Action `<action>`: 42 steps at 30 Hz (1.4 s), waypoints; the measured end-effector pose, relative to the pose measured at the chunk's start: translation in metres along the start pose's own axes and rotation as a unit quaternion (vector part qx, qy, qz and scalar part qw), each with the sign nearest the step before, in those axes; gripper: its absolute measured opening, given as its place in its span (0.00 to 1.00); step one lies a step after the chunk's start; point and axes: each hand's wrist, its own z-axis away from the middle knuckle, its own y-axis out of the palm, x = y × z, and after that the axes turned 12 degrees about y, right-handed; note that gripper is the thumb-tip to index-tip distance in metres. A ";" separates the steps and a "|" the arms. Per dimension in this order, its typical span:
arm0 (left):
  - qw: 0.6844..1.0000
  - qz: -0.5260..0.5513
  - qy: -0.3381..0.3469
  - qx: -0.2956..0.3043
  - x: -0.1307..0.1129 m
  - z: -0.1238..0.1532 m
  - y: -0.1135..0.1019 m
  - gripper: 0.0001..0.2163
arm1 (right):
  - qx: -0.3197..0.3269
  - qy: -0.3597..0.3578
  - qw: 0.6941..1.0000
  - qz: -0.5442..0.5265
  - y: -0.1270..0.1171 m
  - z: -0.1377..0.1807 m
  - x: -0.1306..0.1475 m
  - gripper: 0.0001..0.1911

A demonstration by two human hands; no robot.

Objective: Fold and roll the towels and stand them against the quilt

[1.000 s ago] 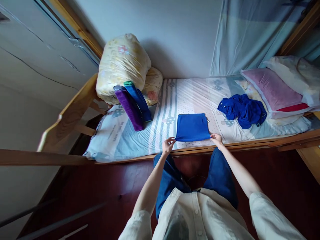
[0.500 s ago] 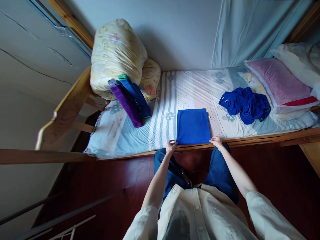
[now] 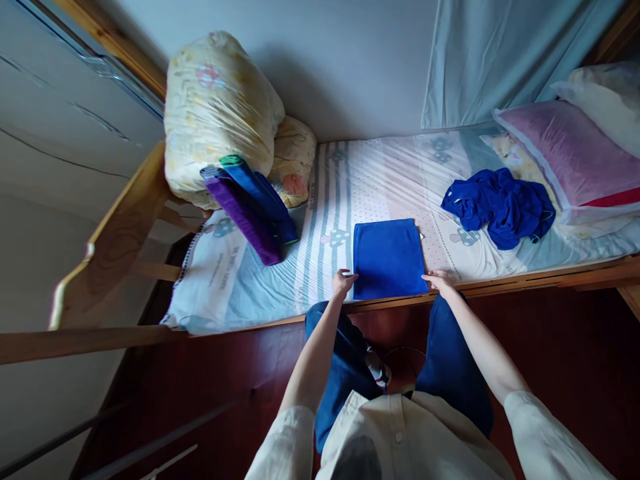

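A folded blue cloth [image 3: 389,257] lies flat as a near-square at the front edge of the bed, with a small white tag at its right side. My left hand [image 3: 344,283] is at its left edge near the front corner, thumb on the fabric and fingers bent. At the opposite edge, my right hand [image 3: 440,279] pinches the cloth near its front right corner. Farther right lies a crumpled blue cloth [image 3: 500,205]. To the left, a purple roll of cloth [image 3: 245,217] rests beside blue rolls [image 3: 263,200], one showing green at its end.
A bulky yellow quilt [image 3: 220,113] is heaped at the left end, by the wooden bed end [image 3: 113,233]. Pink pillows [image 3: 565,150] lie at the right. A pale curtain [image 3: 485,67] hangs behind. The wooden bed rail [image 3: 525,277] runs along the front.
My hands have shifted from the cloth's front corners slightly up along its side edges. The cloth's front edge sits a little lower in view, and the camera has tilted slightly.
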 end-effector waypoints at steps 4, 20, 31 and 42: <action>1.000 -0.012 0.000 0.002 -0.009 -0.027 0.008 0.15 | -0.015 -0.006 1.000 0.007 0.008 -0.016 0.021 0.19; 0.996 0.059 -0.018 -0.066 -0.043 -0.163 0.038 0.21 | -0.089 -0.053 0.995 -0.001 0.054 -0.125 0.119 0.19; 0.992 0.083 0.011 -0.089 -0.056 -0.192 0.038 0.17 | -0.129 -0.113 0.985 0.024 0.073 -0.167 0.142 0.15; 0.992 0.040 0.059 -0.105 -0.044 -0.217 0.029 0.17 | -0.178 -0.214 0.951 0.138 0.080 -0.198 0.161 0.13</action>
